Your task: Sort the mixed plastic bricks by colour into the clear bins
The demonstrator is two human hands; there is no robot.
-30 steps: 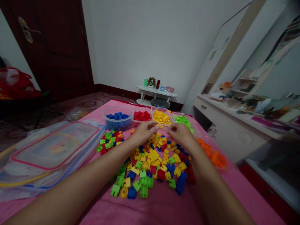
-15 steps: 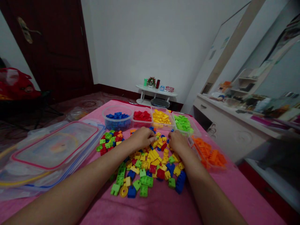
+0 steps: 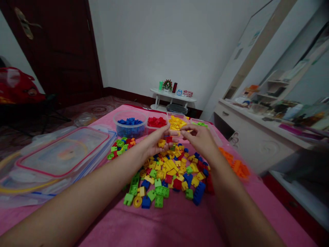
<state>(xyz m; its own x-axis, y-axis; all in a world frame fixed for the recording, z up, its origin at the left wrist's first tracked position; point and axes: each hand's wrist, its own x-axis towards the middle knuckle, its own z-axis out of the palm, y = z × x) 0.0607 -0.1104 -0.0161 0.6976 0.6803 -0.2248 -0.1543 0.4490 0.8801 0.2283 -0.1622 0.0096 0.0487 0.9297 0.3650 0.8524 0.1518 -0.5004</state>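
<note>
Stretching both arms over a pink cloth (image 3: 113, 226). Seeing see-through lids (image 3: 64, 152) piled on the left and a big heap of blocks (image 3: 167, 168) spread in the middle. Facing a round tub (image 3: 130, 133) of blue blocks past the heap, then boxes of red, yellow and green ones. Holding the left hand (image 3: 158, 140) over the heap, with fingers curled round a red block (image 3: 169, 139) and a yellow block (image 3: 161, 143). Holding the right hand (image 3: 199, 136) just beside it, with fingers bent; can't tell if gripping anything.
</note>
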